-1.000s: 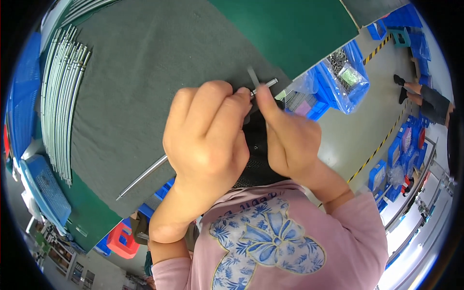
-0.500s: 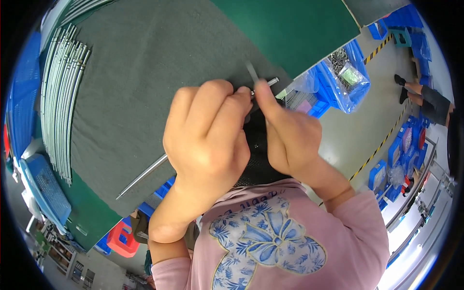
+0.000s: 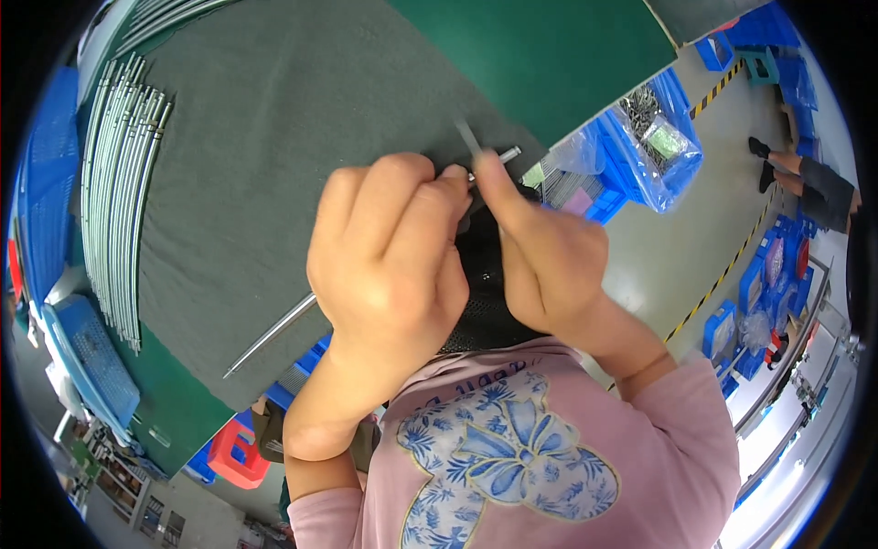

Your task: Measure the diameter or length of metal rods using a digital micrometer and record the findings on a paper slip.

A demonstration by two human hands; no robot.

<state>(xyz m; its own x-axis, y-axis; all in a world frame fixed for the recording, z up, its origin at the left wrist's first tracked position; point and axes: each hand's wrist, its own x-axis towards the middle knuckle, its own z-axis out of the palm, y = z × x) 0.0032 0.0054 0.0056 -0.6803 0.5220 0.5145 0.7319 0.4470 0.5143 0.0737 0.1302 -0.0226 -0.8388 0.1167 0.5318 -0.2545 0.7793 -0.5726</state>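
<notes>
My left hand (image 3: 389, 252) is wrapped round a slim silver metal rod (image 3: 274, 335), seen from the back of the hand. The rod slants from lower left to upper right; its middle is hidden behind my fingers. Its short far end shows just beyond my right thumb. My right hand (image 3: 553, 256) is closed beside the left, pinching a thin, flat, greyish strip (image 3: 467, 135) that stands out past the thumb tip. Motion blurs the strip, so its kind is unclear. Thumb and strip are close against the rod near its upper end.
A row of similar metal rods (image 3: 123, 201) lies on the grey cloth (image 3: 247, 119) at left, over a green table (image 3: 540, 55). A blue basket (image 3: 91, 357) stands at the left edge. Blue bins (image 3: 681, 174) with small metal parts stand right of the table; another person's legs (image 3: 777, 169) show farther right.
Both hands keep their grips and have shifted very slightly left in the picture, along with the rod's upper end and the blurred strip.
</notes>
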